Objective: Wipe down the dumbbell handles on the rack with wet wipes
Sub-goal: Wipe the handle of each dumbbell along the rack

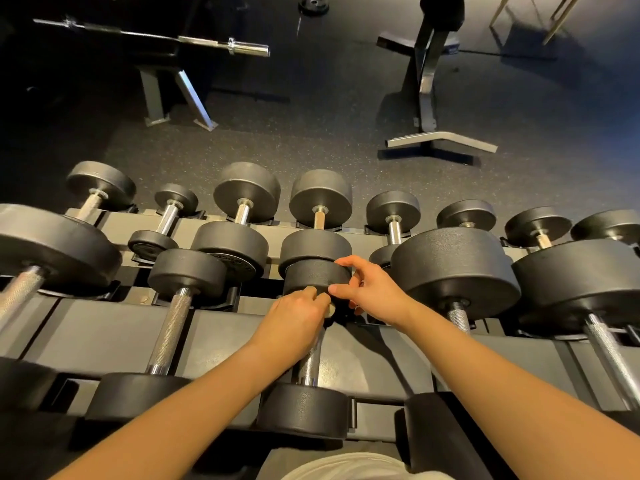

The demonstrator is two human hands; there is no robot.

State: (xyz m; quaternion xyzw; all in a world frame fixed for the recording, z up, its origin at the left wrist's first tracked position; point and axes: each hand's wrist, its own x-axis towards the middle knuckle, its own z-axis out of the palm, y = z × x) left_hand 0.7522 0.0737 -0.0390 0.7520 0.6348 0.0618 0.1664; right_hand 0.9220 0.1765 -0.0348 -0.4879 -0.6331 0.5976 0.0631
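**At the rack's near row: both hands on 1 dumbbell**

On the near row of the grey steel rack (104, 334), the black rubber-headed dumbbell (304, 407) in the middle lies in its cradle. Its knurled steel handle (309, 367) points away from the person. The left hand (298, 320) is curled round the far end of that handle, just under the far head (311, 275). The right hand (372, 292) clasps the far head, forefinger over its rim and thumb low against it, apparently steadying it. A small pale scrap (330, 309) shows between the 2 hands. It may be the wet wipe, but it is too small to tell.

This looks like the wiping of this 1 handle, at its far end. The nearer stretch of knurling lies bare below the left hand. The next move therefore likely calls for a firm draw along the bar toward the near head, with a twist to reach the underside.

Crowding is the trouble. A slimmer dumbbell (171, 327) lies just to the left, and a much larger dumbbell (453, 268) sits close beside the right wrist. Many more handles wait on both rows. Beyond the rack, on the speckled dark floor (311, 133), a chrome barbell (221, 45) and a metal bench frame (429, 84) stand well apart from the work.
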